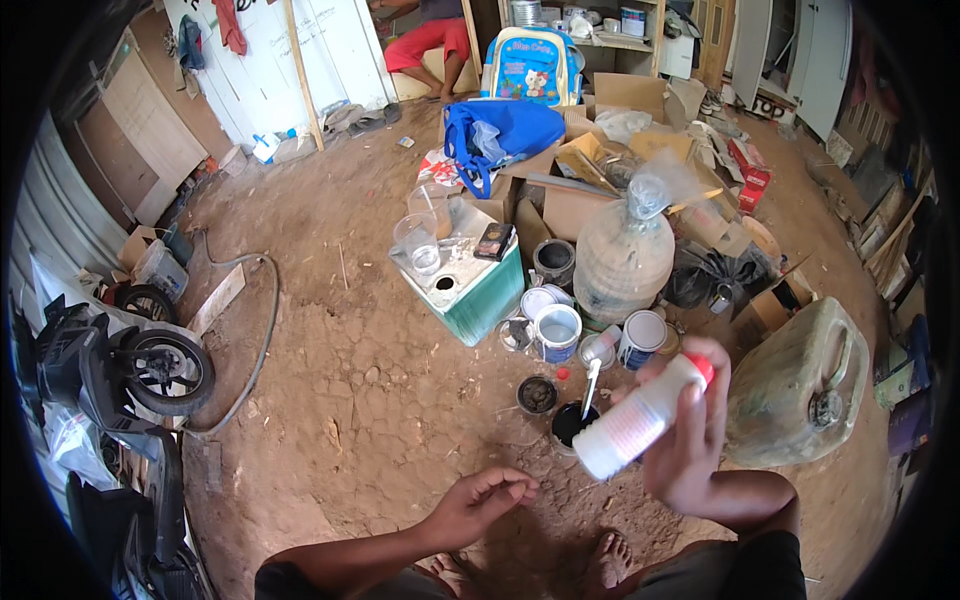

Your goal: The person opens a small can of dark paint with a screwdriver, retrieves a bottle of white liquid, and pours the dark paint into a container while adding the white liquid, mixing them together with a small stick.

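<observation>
My right hand (690,450) grips a white plastic bottle (632,425) with a red cap, tilted with its base toward the lower left. Just behind the bottle's base stands an open can of black paint (569,424), with a pale stick (591,385) leaning up out of it. Next to that can is a dark, round, open tin or lid (537,394). Low in the middle, apart from the cans, my left hand (482,508) is closed with thumb and fingers curled together; whatever it may hold is hidden.
Paint cans (557,332) cluster beside a large cloudy plastic jug (625,258). A green-white container (470,290) bears clear cups (420,245). A jerrycan (800,390) stands right, a motorbike (130,370) and hose (268,340) left. Behind sits a person in red shorts (428,45).
</observation>
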Motion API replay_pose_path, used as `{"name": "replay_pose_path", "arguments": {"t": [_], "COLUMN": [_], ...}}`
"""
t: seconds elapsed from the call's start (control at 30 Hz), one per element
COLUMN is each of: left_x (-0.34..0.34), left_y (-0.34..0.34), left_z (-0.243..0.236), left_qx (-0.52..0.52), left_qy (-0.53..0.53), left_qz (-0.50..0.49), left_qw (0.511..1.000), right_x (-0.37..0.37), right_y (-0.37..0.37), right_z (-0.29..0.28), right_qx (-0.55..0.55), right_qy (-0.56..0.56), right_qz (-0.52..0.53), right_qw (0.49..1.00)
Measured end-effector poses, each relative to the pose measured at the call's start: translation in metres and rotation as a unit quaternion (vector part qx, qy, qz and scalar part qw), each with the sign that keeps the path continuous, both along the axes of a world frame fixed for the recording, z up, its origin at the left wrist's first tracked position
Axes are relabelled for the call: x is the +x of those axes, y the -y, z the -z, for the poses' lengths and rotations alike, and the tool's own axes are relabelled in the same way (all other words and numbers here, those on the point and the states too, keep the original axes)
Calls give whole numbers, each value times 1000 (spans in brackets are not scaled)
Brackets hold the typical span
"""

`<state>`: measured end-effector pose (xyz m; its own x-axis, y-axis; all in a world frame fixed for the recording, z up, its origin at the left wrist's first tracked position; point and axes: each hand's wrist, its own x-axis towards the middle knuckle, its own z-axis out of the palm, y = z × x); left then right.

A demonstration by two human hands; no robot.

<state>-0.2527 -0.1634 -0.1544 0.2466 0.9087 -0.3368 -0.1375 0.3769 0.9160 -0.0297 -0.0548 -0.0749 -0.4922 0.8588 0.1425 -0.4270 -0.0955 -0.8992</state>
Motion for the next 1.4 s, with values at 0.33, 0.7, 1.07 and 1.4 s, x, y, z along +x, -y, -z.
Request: {"name": "replay_pose_path", "arguments": {"t": [0.33,0.7,1.07,1.4], "left_x": [3,7,1,-9], "left_y": [-2,-9,-10,-13], "left_z": [-11,-4,1,14], "left_qx": [63,0,13,-78], "left_qy": [34,-154,-161,94], "left_qz": [53,35,81,141], "left_qw": [996,987,984,982], "right_x": [-19,-17,-20,-6], "right_y": [19,-16,-7,-23], "right_z": [40,70,85,89], "right_qx": [121,251,253,-7], "right_qy": [-50,317,303,-9], "right_qz": [-122,-88,-103,-150], "right_qw": [984,910,913,989]}}
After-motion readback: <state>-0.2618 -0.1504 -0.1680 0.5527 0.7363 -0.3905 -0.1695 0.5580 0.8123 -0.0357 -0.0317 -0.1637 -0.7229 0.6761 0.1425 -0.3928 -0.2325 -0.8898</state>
